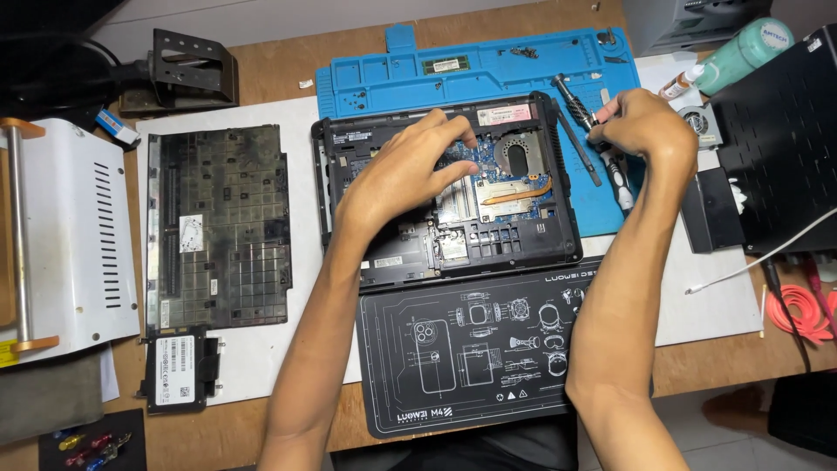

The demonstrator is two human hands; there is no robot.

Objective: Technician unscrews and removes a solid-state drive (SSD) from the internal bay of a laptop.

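The left hand (410, 170) rests spread over the opened laptop base (449, 187), fingertips curled onto the blue motherboard (488, 161), holding nothing, seemingly to steady the shell. Just right of it, the right hand (645, 131) is closed around a screwdriver (593, 131) at the shell's far edge. The base lies lidless on the blue repair mat (471, 74), copper heat pipe and fan exposed.
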